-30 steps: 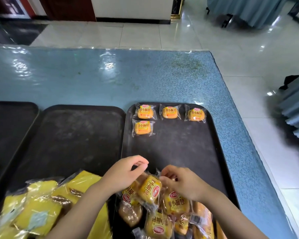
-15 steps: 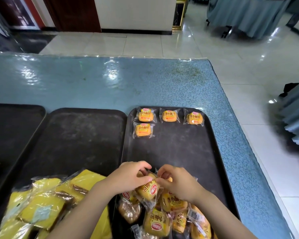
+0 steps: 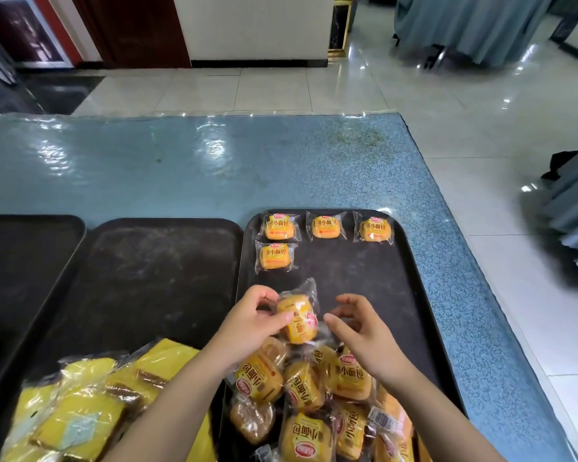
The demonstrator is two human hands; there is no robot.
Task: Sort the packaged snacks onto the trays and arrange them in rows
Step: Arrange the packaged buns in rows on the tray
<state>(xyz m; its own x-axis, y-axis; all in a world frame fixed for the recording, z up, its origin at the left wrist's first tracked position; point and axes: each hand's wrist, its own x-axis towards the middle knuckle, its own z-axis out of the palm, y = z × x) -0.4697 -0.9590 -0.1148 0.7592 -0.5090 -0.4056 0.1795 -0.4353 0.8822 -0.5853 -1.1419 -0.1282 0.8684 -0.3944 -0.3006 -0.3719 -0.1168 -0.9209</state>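
Crinkly clear film wraps the small orange bread packet (image 3: 297, 320) that a person's left hand (image 3: 251, 331) pinches between thumb and fingertips, held just above the right-hand black tray (image 3: 411, 295) and past the loose heap of packets (image 3: 317, 398) at the tray's near end. The right hand (image 3: 364, 335) hovers just beside the packet with fingers loosely curled and thumb apart, holding nothing. Four packets already lie flat at the far end of this tray: a row of three (image 3: 327, 225) along the far rim, and a single packet (image 3: 275, 256) starting a second row beneath the leftmost. The held packet likely goes next in that second row, to the right of the single one. It looks light and soft, the bun inside probably easy to squash, and the glossy wrapper appears slippery; a gentle grip across the bun's sides or at the crimped film ends would seem safest. On the middle tray (image 3: 154, 278), at its near edge, lie yellow cake packs (image 3: 80, 411). A third tray (image 3: 24, 258) sits at far left, all on a blue patterned worktop (image 3: 214, 168) under shiny plastic.
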